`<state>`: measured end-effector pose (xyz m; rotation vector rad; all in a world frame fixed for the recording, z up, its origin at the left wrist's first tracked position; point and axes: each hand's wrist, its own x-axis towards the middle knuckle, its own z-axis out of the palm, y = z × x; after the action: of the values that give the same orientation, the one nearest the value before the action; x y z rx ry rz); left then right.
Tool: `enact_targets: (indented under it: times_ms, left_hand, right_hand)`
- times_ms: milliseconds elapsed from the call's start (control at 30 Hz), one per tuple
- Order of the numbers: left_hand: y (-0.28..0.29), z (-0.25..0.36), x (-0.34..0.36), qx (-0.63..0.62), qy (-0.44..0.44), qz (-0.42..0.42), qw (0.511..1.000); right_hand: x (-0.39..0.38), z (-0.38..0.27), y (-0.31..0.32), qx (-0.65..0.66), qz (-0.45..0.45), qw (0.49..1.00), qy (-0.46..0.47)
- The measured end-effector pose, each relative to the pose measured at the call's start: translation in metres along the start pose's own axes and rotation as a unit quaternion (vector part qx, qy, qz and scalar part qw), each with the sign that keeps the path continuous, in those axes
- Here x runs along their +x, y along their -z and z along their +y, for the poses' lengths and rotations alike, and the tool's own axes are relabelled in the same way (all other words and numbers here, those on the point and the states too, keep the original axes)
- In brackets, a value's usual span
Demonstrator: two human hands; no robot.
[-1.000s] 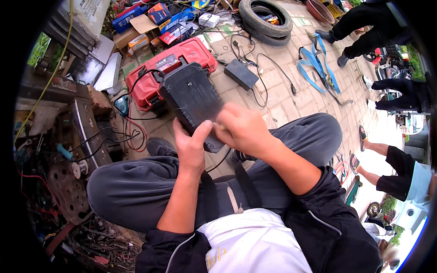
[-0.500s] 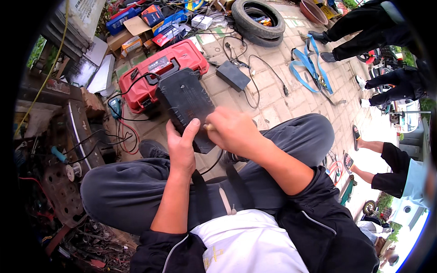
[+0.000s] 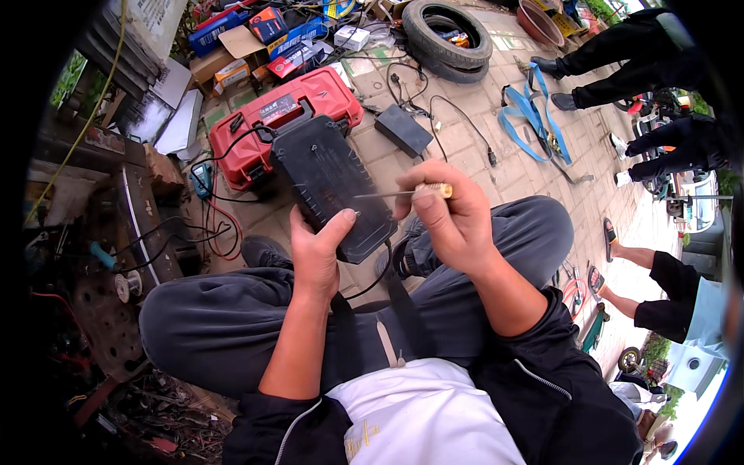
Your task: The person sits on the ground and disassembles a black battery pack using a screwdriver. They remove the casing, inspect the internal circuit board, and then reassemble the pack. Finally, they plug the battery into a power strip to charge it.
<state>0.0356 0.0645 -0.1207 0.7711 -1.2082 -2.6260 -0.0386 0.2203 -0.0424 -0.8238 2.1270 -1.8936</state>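
My left hand (image 3: 316, 252) grips the near left edge of a black plastic box (image 3: 322, 167) with ribbed sides, its thumb on top and its fingers mostly hidden beneath. Cables come out of the box at both ends. In my right hand (image 3: 459, 229) is a screwdriver (image 3: 435, 191) with a yellowish handle. Its thin shaft points left, lying over the near right part of the box; whether the tip touches the surface I cannot tell. The far end of the box overlaps a red hard case (image 3: 248, 128) on the paving.
A black power adapter (image 3: 403, 130) with cords lies beyond the box. Farther off are a tyre (image 3: 447, 35), blue straps (image 3: 525, 116) and several product boxes (image 3: 291, 58). A small meter (image 3: 201, 180) with leads lies left. Bystanders' legs (image 3: 612, 58) are at right.
My right hand has drawn back to the right from the box, bringing the screwdriver's shaft into sight. The left hand keeps its hold, with the thumb now farther right over the box.
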Motion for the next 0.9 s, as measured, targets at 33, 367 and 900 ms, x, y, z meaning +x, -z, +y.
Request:
enact_targets:
  times_ms: [33,367,900]
  left_hand:
    - [0.000,0.001,0.000,0.004,-0.004,-0.004,1.000]
    - [-0.005,-0.005,0.001,0.039,-0.025,0.017,0.999]
    - [0.009,-0.007,0.004,0.068,-0.030,0.035,0.997]
  right_hand:
    - [0.000,0.004,-0.001,-0.048,-0.009,0.997,0.052]
    - [-0.005,0.012,0.003,-0.136,-0.042,0.984,0.105]
    - [0.004,-0.006,0.005,-0.205,-0.186,0.960,0.033]
